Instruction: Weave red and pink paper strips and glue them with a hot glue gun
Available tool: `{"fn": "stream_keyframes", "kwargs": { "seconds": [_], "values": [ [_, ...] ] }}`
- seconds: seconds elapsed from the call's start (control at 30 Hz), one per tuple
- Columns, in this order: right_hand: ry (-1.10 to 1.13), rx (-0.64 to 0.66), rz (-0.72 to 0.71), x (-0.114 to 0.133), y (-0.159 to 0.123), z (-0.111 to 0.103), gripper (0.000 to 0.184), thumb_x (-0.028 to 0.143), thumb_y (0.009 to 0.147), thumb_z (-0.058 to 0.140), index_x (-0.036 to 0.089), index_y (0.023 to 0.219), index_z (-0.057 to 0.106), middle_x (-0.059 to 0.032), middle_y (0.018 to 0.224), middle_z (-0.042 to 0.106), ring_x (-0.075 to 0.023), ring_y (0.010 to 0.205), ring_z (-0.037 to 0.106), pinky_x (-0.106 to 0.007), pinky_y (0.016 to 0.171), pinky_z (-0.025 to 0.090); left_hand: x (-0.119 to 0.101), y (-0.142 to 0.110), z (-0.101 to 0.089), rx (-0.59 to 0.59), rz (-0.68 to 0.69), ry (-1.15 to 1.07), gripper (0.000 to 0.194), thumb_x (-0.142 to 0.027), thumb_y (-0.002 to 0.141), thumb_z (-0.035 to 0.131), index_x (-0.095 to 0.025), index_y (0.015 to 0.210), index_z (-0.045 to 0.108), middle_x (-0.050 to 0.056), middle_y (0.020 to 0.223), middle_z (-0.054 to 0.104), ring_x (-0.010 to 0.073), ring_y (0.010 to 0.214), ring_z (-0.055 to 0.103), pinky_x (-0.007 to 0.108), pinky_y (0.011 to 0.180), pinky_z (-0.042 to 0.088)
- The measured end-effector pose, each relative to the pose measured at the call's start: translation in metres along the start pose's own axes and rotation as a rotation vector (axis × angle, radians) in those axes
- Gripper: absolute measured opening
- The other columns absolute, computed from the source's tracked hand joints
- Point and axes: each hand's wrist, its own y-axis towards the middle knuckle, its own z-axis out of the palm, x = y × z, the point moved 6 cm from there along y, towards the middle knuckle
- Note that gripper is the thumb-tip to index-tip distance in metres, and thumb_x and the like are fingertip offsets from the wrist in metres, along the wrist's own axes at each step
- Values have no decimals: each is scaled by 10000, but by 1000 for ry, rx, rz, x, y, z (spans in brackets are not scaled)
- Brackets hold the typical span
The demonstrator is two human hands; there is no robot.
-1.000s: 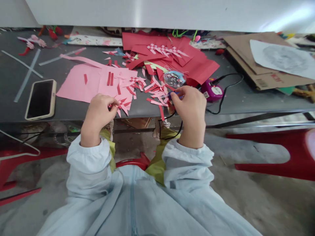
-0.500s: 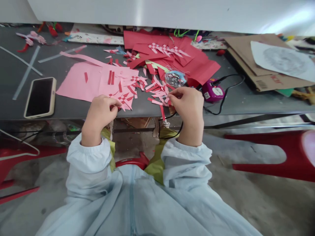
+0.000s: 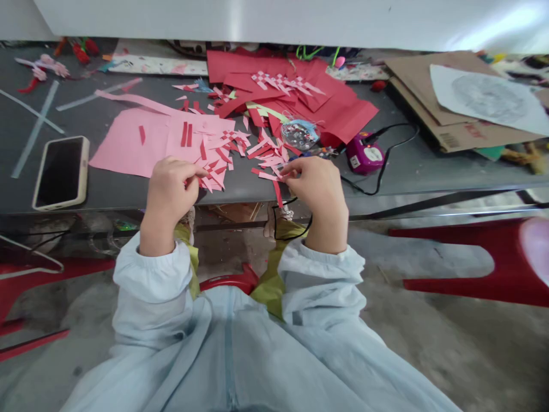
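Observation:
My left hand (image 3: 174,186) is closed at the near edge of the pink paper (image 3: 132,140), with its index fingertip by a red-and-pink woven paper piece (image 3: 214,174). Whatever sits between its fingers is hidden. Over a loose pile of red and pink paper strips (image 3: 270,150), my right hand (image 3: 317,183) pinches its thumb and forefinger at a strip, with a bit of red showing between them. One red strip (image 3: 278,193) hangs past the table's front edge. Several short red strips (image 3: 186,134) lie on the pink paper.
Red paper sheets (image 3: 347,111) with woven pieces lie behind the strips, near a round clear container (image 3: 300,133). A purple device (image 3: 364,154) with a black cable stands right. Cardboard (image 3: 412,100) lies at far right, a phone (image 3: 60,171) at left. Red stools (image 3: 463,286) flank me.
The view has shifted slightly, so the tabletop sits a little further left. Both hands keep nearly the same places, with the right fingertips slightly lower into the strips.

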Motion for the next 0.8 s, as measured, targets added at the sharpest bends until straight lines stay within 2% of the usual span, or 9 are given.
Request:
{"fn": "stream_keyframes", "kwargs": {
  "seconds": [0.2,0.37,0.43,0.53,0.67,0.8],
  "values": [
    [-126,214,56,0,-14,-8,136,262,804,667,191,838,778,-111,909,767,-262,852,654,-343,710,418,-1,1,0,-3,27,28,316,-119,833,486,-242,858,775,24,896,792,226,936,696,366,903,535],
    [-211,351,31,3,-19,4,202,404,797,734,202,799,737,-120,867,738,-285,807,653,-358,649,401,1,0,1,-13,24,26,316,-118,830,489,-257,856,772,14,893,790,225,929,692,368,890,537],
    [-258,358,35,4,-22,8,236,415,781,754,192,855,738,-129,902,745,-308,835,675,-358,633,394,1,0,1,-25,32,20,319,-113,824,489,-253,856,773,15,889,790,226,923,693,369,885,538],
    [-303,302,47,10,-27,8,300,391,787,753,163,982,734,-154,1004,753,-339,914,698,-345,623,386,3,-1,0,-40,32,12,320,-106,813,493,-251,851,775,18,882,788,224,916,690,373,886,537],
    [-327,225,17,19,-32,6,225,197,847,616,118,1026,729,-179,991,756,-330,901,714,-337,604,357,4,-1,-1,-59,30,8,314,-104,804,495,-246,835,773,25,866,784,227,903,686,378,881,538],
    [-320,220,-8,19,-32,7,292,68,821,501,111,984,740,-185,957,758,-332,878,716,-344,585,306,3,-2,-2,-86,37,-7,311,-92,782,496,-240,810,769,26,842,780,227,879,686,374,870,537]
  ]
}}
